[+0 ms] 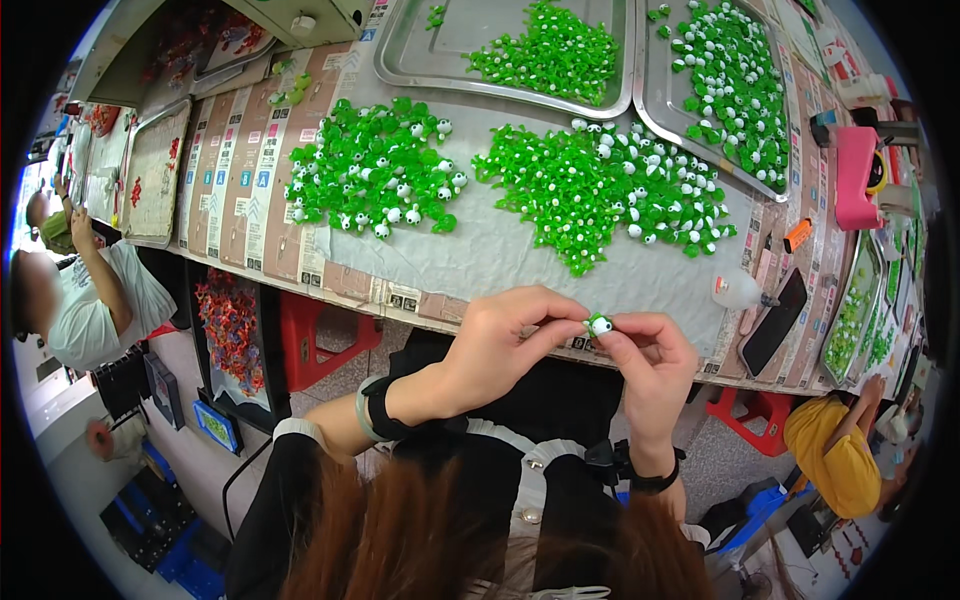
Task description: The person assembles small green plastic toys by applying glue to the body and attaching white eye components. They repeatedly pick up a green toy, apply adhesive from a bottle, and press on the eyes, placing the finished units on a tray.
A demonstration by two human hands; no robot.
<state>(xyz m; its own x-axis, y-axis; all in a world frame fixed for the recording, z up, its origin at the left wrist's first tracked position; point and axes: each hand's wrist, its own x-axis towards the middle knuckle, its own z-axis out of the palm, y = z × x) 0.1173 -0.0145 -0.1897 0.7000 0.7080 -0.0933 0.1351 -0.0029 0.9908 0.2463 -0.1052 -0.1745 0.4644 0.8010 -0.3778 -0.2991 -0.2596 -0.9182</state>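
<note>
Just above the table's front edge, a small green and white plastic figure part with an eye [599, 325] is pinched between my two hands. My left hand [517, 335] grips it from the left with thumb and forefinger. From the other side, the thumb and forefinger of my right hand [650, 355] close on it too. Beyond them lie a pile of small green pieces with white dots [555, 190] and, beside it, a pile of green and white eyed pieces [672, 195]. Further left is a heap of green eyed pieces [375, 170].
Metal trays [632, 60] of green parts stand at the back. To the right are a clear squeeze bottle [737, 290], a phone [775, 322], an orange item [798, 235] and a pink tape dispenser [856, 180]. Red stools [325, 340] stand under the table. Other people sit on both sides.
</note>
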